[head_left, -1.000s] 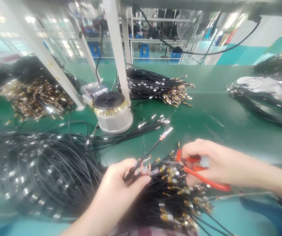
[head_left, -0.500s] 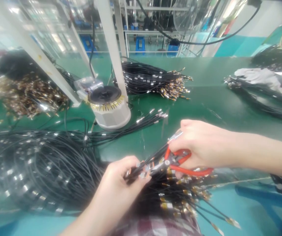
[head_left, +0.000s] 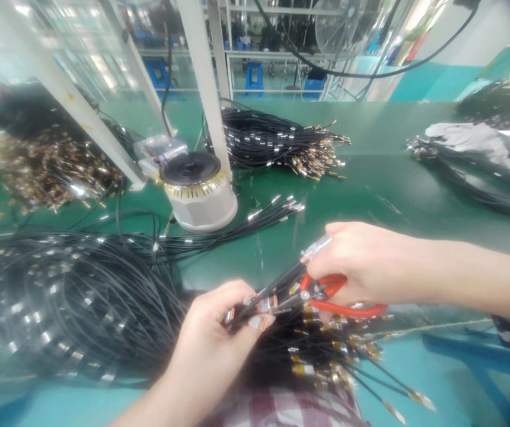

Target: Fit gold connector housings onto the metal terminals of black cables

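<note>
I saw left hand (head_left: 210,338) clenched on cable ends (head_left: 257,305) | right hand (head_left: 362,264) gripping red pliers (head_left: 339,299) | I judged: bundle steady, plier nose square.

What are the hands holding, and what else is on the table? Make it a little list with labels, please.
Left side: left hand grips a black cable bundle just behind its metal tips
Right side: right hand holds red-handled pliers; its fingers pinch one silver-tipped cable
Beside: coil of black cables, to the left
Behind: white round device with a black top; gold-tipped cable bundle farther back
Surface: green table
</note>
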Demonstrator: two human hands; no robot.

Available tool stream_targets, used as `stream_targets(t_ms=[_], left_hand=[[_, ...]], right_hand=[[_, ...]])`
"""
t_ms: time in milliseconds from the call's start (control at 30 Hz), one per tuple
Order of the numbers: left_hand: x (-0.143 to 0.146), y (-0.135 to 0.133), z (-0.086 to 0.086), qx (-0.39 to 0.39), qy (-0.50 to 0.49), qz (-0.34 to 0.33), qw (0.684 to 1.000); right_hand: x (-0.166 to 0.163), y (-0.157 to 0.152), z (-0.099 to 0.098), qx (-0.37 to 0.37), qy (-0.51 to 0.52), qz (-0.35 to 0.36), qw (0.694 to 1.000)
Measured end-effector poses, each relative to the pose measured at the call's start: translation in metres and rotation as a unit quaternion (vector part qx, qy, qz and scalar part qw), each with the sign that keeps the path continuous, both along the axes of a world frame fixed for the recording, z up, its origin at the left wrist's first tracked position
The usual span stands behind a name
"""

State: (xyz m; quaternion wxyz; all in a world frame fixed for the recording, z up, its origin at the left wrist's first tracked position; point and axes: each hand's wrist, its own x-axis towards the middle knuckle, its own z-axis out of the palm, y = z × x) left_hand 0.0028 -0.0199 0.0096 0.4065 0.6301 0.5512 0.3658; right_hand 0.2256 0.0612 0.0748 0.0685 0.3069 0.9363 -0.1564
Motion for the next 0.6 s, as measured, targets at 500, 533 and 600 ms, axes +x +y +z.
stream_targets(t_ms=[500,533,600], left_hand=[[-0.0002,-0.0003,0.0007,0.022,0.016,-0.016,0.999],[-0.0003,-0.0007,-0.0002,0.02,0.011,-0.013,1.0],[-0.0006,-0.0017,-0.0018,0.013,-0.003,-0.007,1.0]], right_hand=[[-0.0054,-0.0038,0.0085,0.005,-0.027,0.007,1.0],[-0.0053,-0.0037,0.0077,0.002,-0.026,0.008,1.0],[-0.0049,-0.0036,0.0054,-0.004,-0.017,0.005,1.0]])
